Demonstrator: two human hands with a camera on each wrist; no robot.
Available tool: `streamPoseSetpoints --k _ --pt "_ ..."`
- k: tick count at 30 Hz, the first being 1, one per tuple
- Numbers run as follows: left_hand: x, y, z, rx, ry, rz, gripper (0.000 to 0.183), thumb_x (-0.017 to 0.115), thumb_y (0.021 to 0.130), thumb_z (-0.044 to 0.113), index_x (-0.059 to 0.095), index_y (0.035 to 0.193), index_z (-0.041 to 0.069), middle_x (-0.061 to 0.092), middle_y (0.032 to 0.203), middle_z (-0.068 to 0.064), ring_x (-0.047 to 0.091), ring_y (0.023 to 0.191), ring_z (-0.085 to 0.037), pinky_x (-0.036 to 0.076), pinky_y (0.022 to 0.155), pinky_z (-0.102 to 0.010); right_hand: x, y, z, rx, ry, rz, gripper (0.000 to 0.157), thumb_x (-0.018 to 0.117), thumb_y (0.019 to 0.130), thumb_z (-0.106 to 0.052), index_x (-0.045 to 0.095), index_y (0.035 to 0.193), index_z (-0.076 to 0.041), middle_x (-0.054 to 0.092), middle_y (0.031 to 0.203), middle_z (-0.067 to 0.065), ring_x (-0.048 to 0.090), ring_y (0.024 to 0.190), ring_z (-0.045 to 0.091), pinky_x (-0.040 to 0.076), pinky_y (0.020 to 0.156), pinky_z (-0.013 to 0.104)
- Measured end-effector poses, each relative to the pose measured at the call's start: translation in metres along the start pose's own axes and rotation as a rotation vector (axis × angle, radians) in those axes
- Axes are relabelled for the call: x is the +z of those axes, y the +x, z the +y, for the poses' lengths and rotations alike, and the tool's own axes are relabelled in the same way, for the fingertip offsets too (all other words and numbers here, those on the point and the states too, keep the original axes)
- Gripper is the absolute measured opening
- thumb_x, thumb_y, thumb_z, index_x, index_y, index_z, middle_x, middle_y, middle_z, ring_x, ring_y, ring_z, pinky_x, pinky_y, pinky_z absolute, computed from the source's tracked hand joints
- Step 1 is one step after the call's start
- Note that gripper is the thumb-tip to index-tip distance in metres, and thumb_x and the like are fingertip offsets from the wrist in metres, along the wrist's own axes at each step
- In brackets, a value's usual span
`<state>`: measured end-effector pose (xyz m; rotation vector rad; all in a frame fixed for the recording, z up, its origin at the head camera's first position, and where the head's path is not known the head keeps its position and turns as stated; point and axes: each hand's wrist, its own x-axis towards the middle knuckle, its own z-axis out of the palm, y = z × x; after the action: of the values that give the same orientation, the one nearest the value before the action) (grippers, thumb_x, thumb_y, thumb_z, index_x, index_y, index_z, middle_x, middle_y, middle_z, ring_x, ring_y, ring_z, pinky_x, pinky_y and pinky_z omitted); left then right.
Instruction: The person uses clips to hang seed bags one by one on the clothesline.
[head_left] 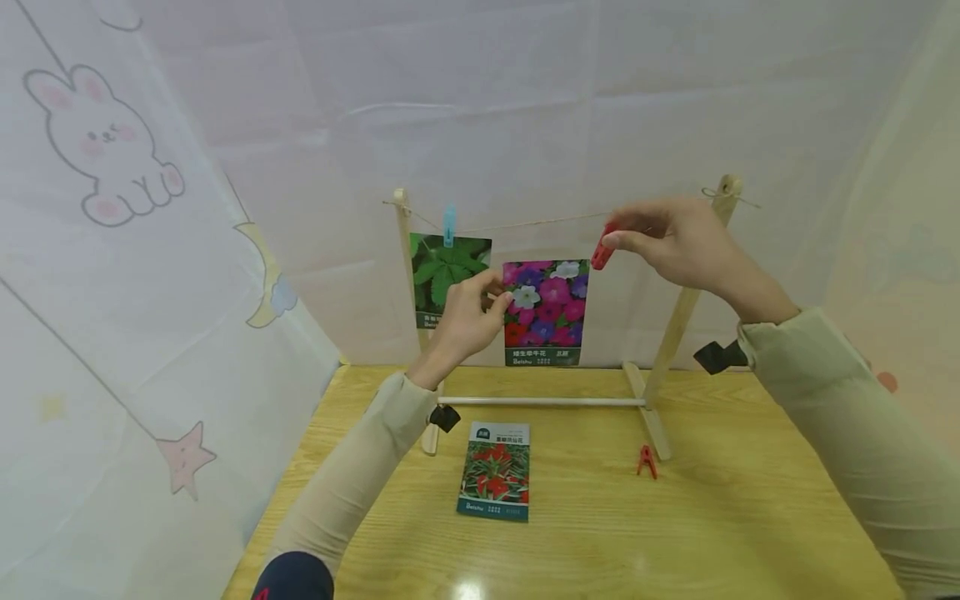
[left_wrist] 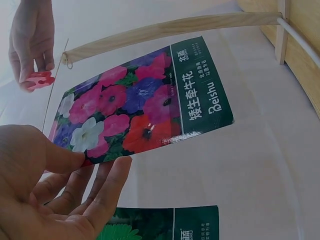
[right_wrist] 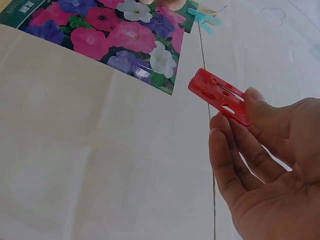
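Observation:
My left hand pinches the left edge of a seed packet printed with pink, purple and white flowers. The packet hangs upright just below the string, facing me. To its right, my right hand holds a red clothespin between thumb and fingers, close to the string in the right wrist view. A second packet with green leaves hangs on the string at the left from a blue clothespin; my left hand partly covers it in the head view.
The string runs between two wooden posts of a stand with a white lower bar. On the wooden table lie a packet with red flowers and another red clothespin. A pale curtain hangs behind.

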<state>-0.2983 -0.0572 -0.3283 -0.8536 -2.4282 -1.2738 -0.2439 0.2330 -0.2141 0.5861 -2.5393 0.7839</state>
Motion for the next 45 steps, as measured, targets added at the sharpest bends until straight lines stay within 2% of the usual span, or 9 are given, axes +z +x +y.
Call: streamPoseSetpoints --k 7,14,19,29,37,45 --pt "0.001 0.011 0.006 -0.006 0.009 -0.001 0.023 0.062 0.109 0.014 0.069 0.127 0.001 0.075 0.115 -0.015 0.078 0.097 -0.030 0.065 0.085 -0.041 -0.006 0.010 -0.006 -0.026 -0.030 0.028 0.016 0.073 0.104 -0.023 0.079 0.111 -0.010 0.077 0.095 0.007 0.060 0.074 0.012 0.043 0.065 0.022" --pt "0.002 0.013 0.010 -0.034 -0.007 -0.011 0.023 0.062 0.109 0.014 0.069 0.127 0.002 0.074 0.117 -0.015 0.078 0.100 -0.031 0.065 0.087 -0.041 -0.005 0.017 -0.012 -0.076 0.018 0.080 0.007 0.076 0.102 -0.016 0.078 0.099 -0.010 0.073 0.085 0.004 0.060 0.071 0.009 0.042 0.064 0.021" --pt "0.002 0.016 0.011 -0.028 -0.013 -0.013 0.024 0.062 0.110 0.014 0.068 0.130 0.002 0.074 0.117 -0.015 0.078 0.100 -0.030 0.065 0.087 -0.039 -0.004 0.022 -0.013 -0.071 0.016 0.086 0.008 0.076 0.101 -0.016 0.077 0.095 -0.010 0.074 0.085 0.003 0.061 0.072 0.007 0.042 0.064 0.020" --pt "0.001 0.023 0.017 -0.008 -0.021 0.022 0.025 0.063 0.108 0.014 0.069 0.129 0.001 0.075 0.115 -0.014 0.078 0.096 -0.029 0.066 0.084 -0.038 -0.012 0.039 -0.018 -0.058 -0.007 0.049 0.012 0.074 0.103 -0.018 0.077 0.099 -0.008 0.075 0.088 0.006 0.062 0.071 0.010 0.041 0.063 0.024" --pt "-0.001 0.026 0.017 -0.003 -0.043 0.037 0.023 0.064 0.108 0.012 0.069 0.127 0.001 0.076 0.114 -0.015 0.079 0.093 -0.029 0.066 0.080 -0.036 -0.015 0.056 -0.022 -0.044 -0.036 0.008 0.018 0.072 0.105 -0.022 0.079 0.111 -0.007 0.076 0.095 0.010 0.059 0.071 0.012 0.039 0.064 0.025" --pt "-0.001 0.030 0.020 0.006 -0.021 0.038 0.023 0.064 0.108 0.013 0.069 0.127 0.001 0.075 0.116 -0.015 0.079 0.095 -0.029 0.066 0.082 -0.038 -0.017 0.066 -0.022 -0.082 -0.043 -0.017 0.018 0.069 0.106 -0.017 0.078 0.115 -0.005 0.075 0.094 0.010 0.057 0.067 0.013 0.040 0.061 0.025"
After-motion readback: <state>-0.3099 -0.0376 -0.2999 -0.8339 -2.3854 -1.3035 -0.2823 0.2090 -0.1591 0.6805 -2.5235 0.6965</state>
